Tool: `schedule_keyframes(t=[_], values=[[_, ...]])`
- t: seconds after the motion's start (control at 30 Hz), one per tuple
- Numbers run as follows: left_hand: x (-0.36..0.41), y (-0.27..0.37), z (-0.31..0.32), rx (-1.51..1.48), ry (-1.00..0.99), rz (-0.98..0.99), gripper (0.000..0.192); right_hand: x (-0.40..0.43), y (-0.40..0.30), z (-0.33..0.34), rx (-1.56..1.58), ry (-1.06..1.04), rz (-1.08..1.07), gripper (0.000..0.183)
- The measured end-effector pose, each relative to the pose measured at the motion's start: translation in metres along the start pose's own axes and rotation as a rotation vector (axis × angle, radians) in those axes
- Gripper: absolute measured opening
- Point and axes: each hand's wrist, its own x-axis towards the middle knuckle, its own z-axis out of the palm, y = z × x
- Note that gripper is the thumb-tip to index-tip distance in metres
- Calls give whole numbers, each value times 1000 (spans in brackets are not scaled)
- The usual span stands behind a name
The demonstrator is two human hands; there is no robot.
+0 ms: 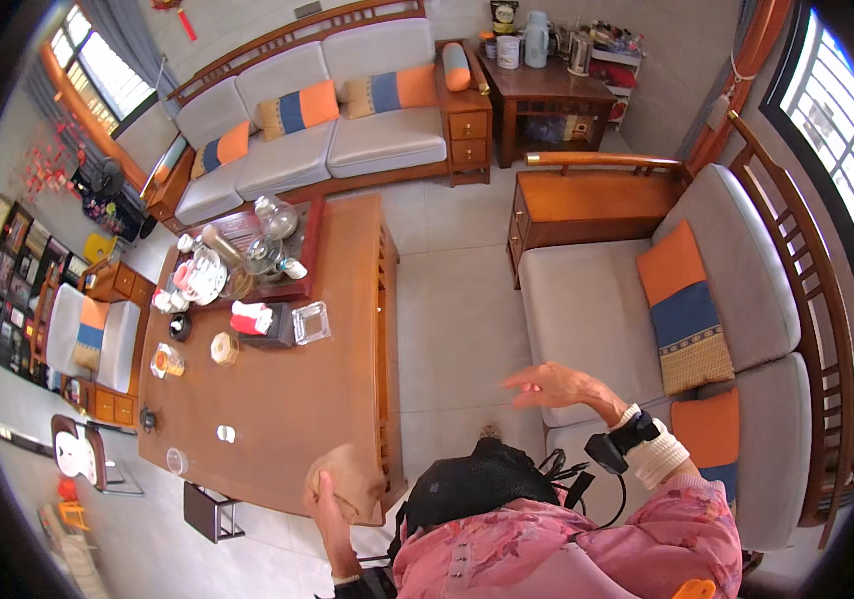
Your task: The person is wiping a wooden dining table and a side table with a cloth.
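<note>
My left hand (pixel 331 517) grips a crumpled tan cloth (pixel 348 483) over the near right corner of the brown wooden coffee table (pixel 277 404). The cloth is slightly blurred. To the right, my right hand (pixel 546 385) hangs in the air with its fingers apart and nothing in it, in front of the grey sofa seat (pixel 591 329). Further back on the table stand a tea tray (pixel 314 247) with glass teapots and cups, a dark tissue box (pixel 271 329), a glass ashtray (pixel 311 323), an octagonal box (pixel 224 349) and a small white-topped jar (pixel 226 433).
A dark stool (pixel 206 513) stands by the table's near side. The tiled floor (pixel 457 314) runs between the table and the right sofa. A long sofa (pixel 284 165) and a side table (pixel 546 82) with a kettle and jug stand at the back. Black cables (pixel 569 475) hang near my waist.
</note>
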Motion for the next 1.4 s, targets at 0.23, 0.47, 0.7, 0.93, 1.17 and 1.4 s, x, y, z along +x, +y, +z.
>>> schedule_keyframes(t=[0.23, 0.47, 0.7, 0.93, 1.17, 1.4], values=[[53, 35, 158, 269, -417, -4, 38, 21, 79, -14, -26, 181, -178, 48], [100, 17, 282, 217, -879, 30, 36, 105, 22, -69, 515, 25, -60, 74], [187, 0, 359, 421, -1227, -40, 36, 176, 63, -109, 840, 130, -131, 81], [260, 10, 438, 414, -1619, -157, 43, 201, 100, -126, 979, 390, 3, 56], [295, 18, 534, 499, -1659, -131, 49, 174, 156, -172, 950, 623, 247, 52], [353, 28, 576, 468, -1322, -263, 43, 170, 230, -209, 905, 705, 432, 36]])
